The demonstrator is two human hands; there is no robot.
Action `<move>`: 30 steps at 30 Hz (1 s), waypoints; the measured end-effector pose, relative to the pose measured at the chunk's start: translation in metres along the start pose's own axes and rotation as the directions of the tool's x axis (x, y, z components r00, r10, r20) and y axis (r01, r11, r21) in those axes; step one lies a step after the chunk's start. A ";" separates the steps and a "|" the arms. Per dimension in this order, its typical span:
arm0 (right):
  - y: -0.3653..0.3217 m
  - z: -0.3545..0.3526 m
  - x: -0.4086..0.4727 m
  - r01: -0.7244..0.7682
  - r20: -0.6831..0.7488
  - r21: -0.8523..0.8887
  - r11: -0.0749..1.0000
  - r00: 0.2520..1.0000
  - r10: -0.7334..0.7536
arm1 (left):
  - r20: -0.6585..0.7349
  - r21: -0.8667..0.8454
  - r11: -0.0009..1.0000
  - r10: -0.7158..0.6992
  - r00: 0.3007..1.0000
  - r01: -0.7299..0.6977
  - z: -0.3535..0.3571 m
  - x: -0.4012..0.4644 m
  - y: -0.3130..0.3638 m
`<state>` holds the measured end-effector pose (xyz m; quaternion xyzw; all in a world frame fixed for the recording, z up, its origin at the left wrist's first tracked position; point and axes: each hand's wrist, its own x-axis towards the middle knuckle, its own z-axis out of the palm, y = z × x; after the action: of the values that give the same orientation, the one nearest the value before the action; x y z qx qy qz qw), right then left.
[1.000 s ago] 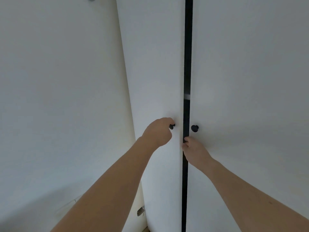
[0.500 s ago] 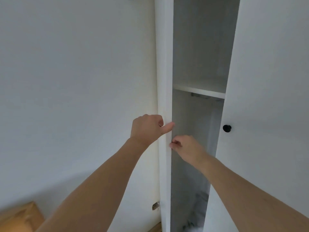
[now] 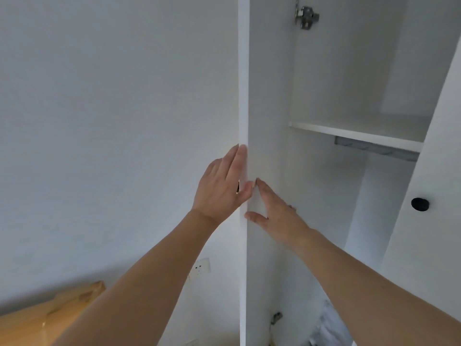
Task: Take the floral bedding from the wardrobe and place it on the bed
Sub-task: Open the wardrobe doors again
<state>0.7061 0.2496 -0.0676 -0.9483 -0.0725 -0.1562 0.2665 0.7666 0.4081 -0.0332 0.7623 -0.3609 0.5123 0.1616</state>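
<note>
The white wardrobe's left door (image 3: 243, 96) stands swung out and shows edge-on. My left hand (image 3: 219, 191) lies flat against its outer face, fingers straight, thumb at the edge. My right hand (image 3: 274, 216) rests flat on its inner face, fingers spread. Inside, low down behind my right forearm, a bit of pale patterned fabric (image 3: 326, 325) shows; I cannot tell whether it is the floral bedding. The bed is out of view.
The right door (image 3: 439, 171) with a black knob (image 3: 420, 204) is still across the right side. A bare shelf (image 3: 356, 134) with a hanging rail (image 3: 374, 147) sits inside. A wooden piece (image 3: 50, 318) and a wall socket (image 3: 200, 267) are at the lower left.
The left door has swung from shut to fully out. My left hand let go of its knob and flattened on the outer face. My right hand moved from the door gap onto the inner face.
</note>
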 end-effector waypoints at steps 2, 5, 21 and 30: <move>-0.005 0.008 0.013 0.021 -0.006 -0.022 1.000 1.000 -0.022 | 0.034 -0.074 0.996 -0.053 0.998 0.055 -0.002 -0.004 -0.011; -0.008 0.022 0.034 0.053 -0.020 -0.054 0.997 0.998 -0.054 | 0.087 -0.189 0.968 -0.152 0.985 0.166 -0.005 -0.008 -0.027; -0.013 0.070 0.136 0.181 -0.001 -0.379 0.907 0.981 -0.195 | 0.043 -0.242 0.851 -0.470 0.882 0.465 0.035 -0.016 -0.127; -0.009 0.094 0.169 0.177 -0.036 -0.445 0.878 0.976 -0.215 | 0.029 -0.284 0.804 -0.538 0.842 0.523 0.059 -0.014 -0.162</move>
<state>0.8870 0.3156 -0.0828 -0.9641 -0.1198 -0.2348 0.0315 0.9189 0.4887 -0.0511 0.7882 -0.1978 0.4102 0.4140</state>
